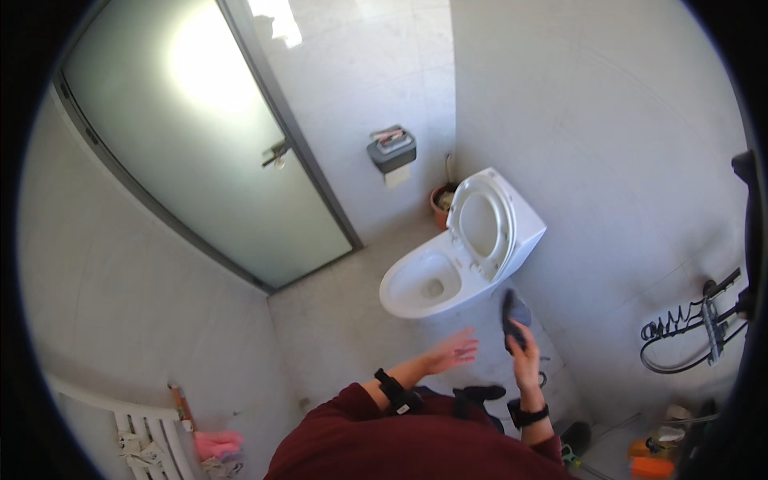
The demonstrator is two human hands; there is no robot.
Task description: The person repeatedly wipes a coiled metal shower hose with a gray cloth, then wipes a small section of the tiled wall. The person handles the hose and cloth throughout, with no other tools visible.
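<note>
My right hand (524, 352) is closed round a dark grey and black slipper-shaped thing (516, 314), held up beside the toilet's base; its exact kind is unclear. To its left, my left hand (453, 350) reaches out with fingers stretched, slightly blurred and holding nothing. Just beyond both hands stands a white toilet (400, 300) with its seat and lid raised. Black straps circle both my wrists. Below my hands, a black shoe (484, 393) shows past my dark red top.
A frosted glass door (216, 152) is closed at the far left. Near the toilet are a paper holder (393, 150) and an orange-brown bin (438, 210). Coiled black hoses (680, 328) hang on the right wall. A white slatted rack (144, 436) stands lower left, bottles (652, 466) lower right.
</note>
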